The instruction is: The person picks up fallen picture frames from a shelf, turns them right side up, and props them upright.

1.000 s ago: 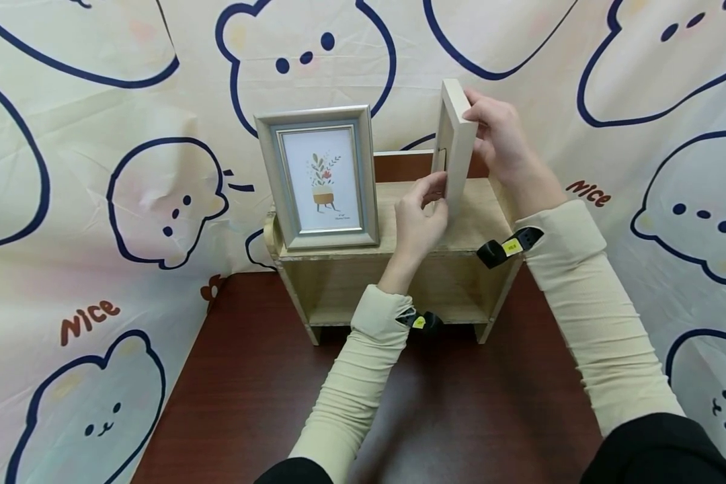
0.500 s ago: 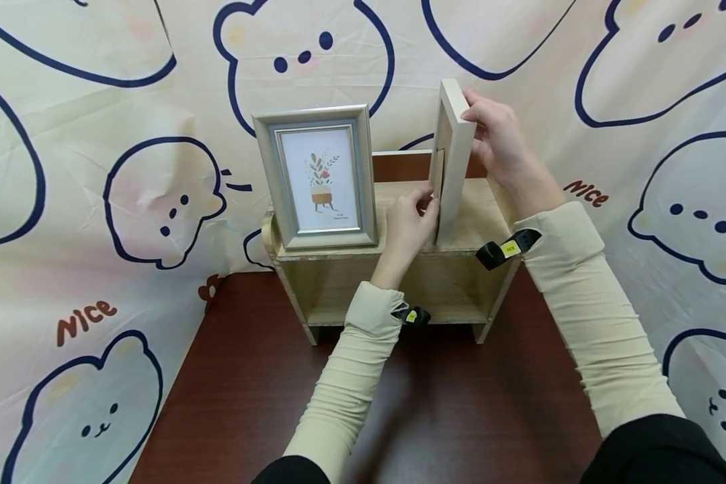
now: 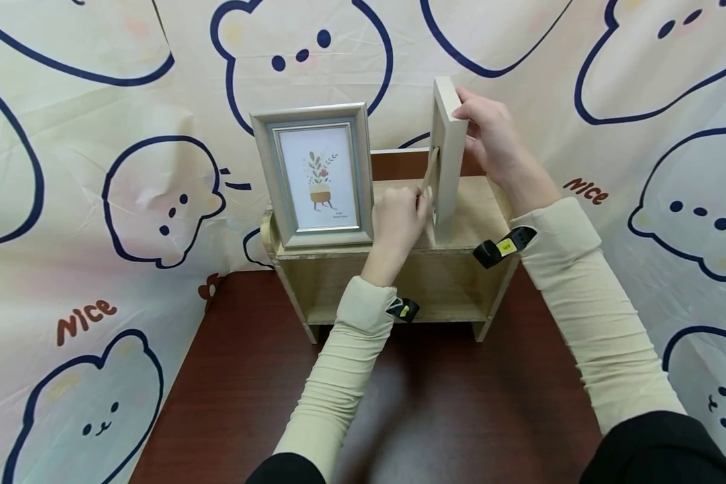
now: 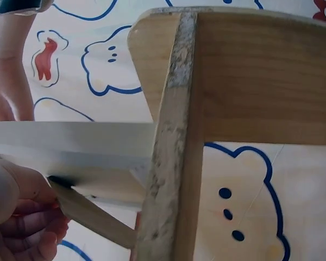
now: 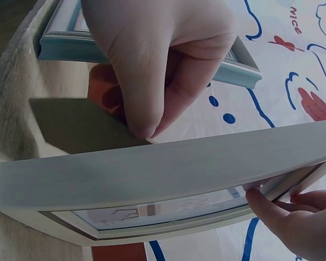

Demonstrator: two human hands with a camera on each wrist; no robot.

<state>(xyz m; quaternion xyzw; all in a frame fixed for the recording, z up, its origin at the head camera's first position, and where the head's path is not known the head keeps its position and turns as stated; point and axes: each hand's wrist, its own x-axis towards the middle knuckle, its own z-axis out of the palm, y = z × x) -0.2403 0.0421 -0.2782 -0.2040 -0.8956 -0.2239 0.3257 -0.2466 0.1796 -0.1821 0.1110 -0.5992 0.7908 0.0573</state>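
Observation:
A pale picture frame (image 3: 450,161) stands on edge, nearly side-on to the head camera, on the right half of a small wooden shelf (image 3: 478,218). My right hand (image 3: 490,134) grips its upper corner; in the right wrist view the thumb and fingers hold the frame's edge across the glazed front. My left hand (image 3: 396,218) pinches the support leg (image 4: 95,217) behind the frame, which sticks out at an angle from the backing. A second picture frame (image 3: 311,236), silver and blue with a potted plant print, stands upright on the shelf's left half.
The shelf's lower compartment (image 3: 333,289) lies below my left wrist. Beneath stands a dark reddish-brown table (image 3: 248,390). A cream cloth (image 3: 72,215) with bear drawings hangs behind and at both sides.
My left hand has moved left and slightly down from the frame's back edge, swinging the support leg outward. My right hand keeps hold of the frame almost in place.

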